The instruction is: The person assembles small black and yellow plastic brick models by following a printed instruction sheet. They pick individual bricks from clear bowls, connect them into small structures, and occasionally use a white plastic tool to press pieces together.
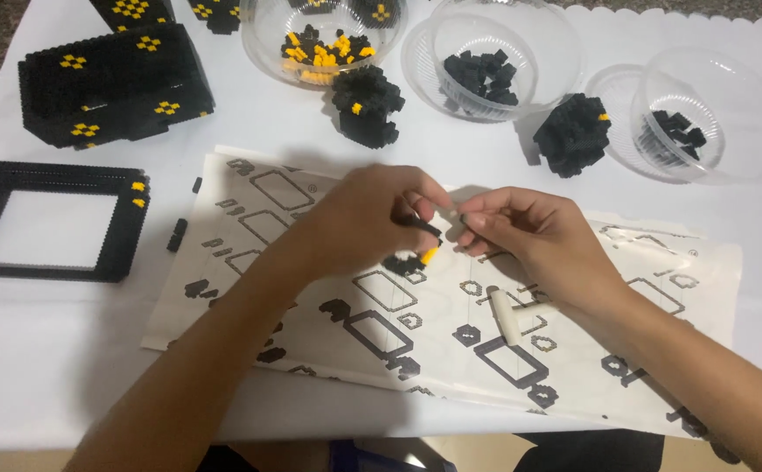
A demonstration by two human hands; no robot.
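Note:
My left hand (372,214) pinches a small black block piece (424,229) between thumb and fingers, above the instruction sheet (328,306). My right hand (529,232) meets it fingertip to fingertip, with its fingers closed on the piece's other end. Just below the hands, a small black and yellow block assembly (409,261) rests on the sheet. A white plastic tool (505,316) lies on the sheet under my right wrist.
A square black frame (53,223) lies at the left, with a large black and yellow block build (114,83) behind it. Three clear bowls (324,39) (486,61) (695,114) hold loose blocks at the back. Two black block clumps (368,105) (573,133) sit between them.

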